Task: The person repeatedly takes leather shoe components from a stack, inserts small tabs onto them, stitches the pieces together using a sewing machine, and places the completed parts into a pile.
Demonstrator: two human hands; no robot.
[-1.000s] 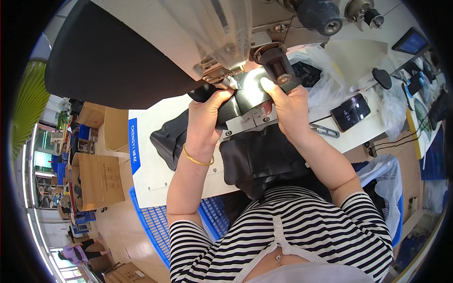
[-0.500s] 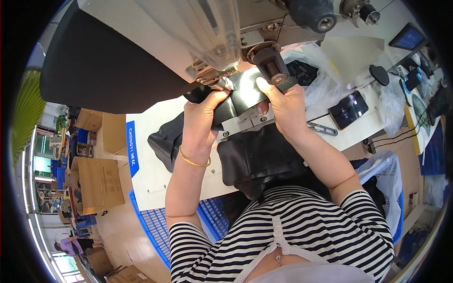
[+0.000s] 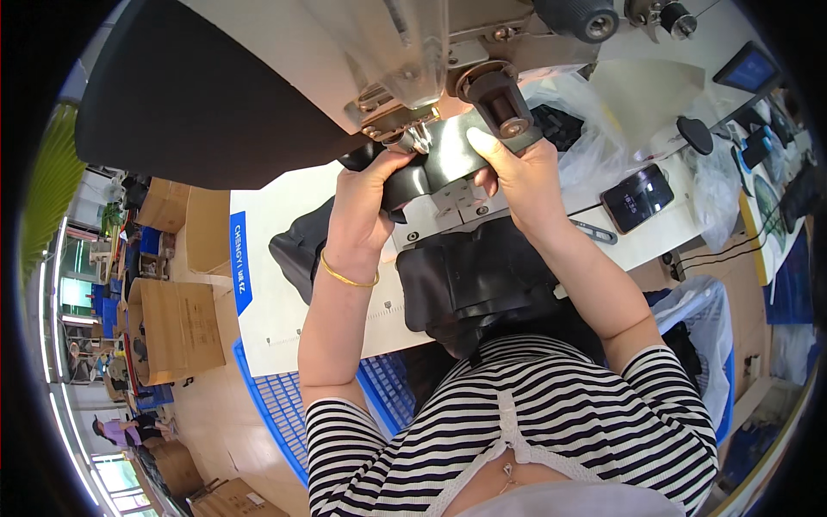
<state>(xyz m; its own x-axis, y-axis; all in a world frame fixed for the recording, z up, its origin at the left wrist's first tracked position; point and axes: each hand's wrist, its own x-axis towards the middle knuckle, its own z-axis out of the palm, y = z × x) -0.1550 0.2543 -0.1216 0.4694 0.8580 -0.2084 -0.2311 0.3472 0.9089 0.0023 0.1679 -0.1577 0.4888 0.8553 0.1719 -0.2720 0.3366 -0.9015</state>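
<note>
Gripping the black fabric piece (image 3: 448,159) from both sides, the left hand (image 3: 366,202) is curled closed on its left edge and the right hand (image 3: 517,177) pinches its right edge, fingers bent — index fingertip pressed near the sewing machine's (image 3: 405,52) dark round knob (image 3: 500,99). Between the hands the fabric lies under the presser foot (image 3: 409,138), at 12 o'clock from the wrists, while more black fabric (image 3: 474,276) hangs off the white tabletop (image 3: 276,284) at 6 o'clock.
</note>
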